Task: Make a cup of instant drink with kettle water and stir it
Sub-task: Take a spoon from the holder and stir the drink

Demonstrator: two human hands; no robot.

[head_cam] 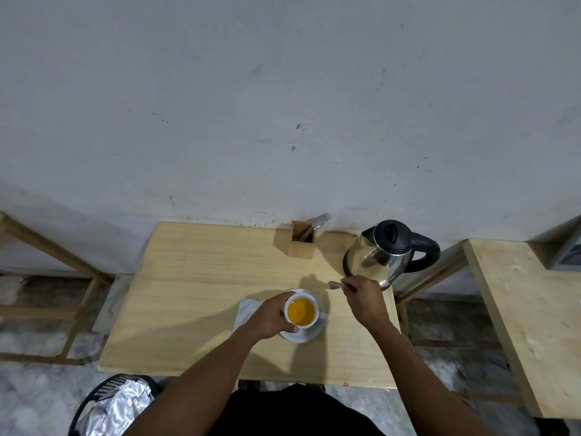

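Note:
A white cup (301, 310) full of orange-yellow drink stands on a white saucer (306, 334) near the middle of the wooden table (195, 287). My left hand (273, 316) wraps around the cup's left side. My right hand (366, 298) holds a small metal spoon (334, 284) by its handle, above the table and to the right of the cup, bowl pointing left. A steel kettle (382, 253) with black lid and handle stands behind my right hand.
A white napkin (246, 311) lies under my left hand beside the saucer. A wooden holder (302, 243) with a fork in it stands at the table's back edge by the wall. A second table (528, 309) is to the right, a black bin (116, 401) on the floor at lower left.

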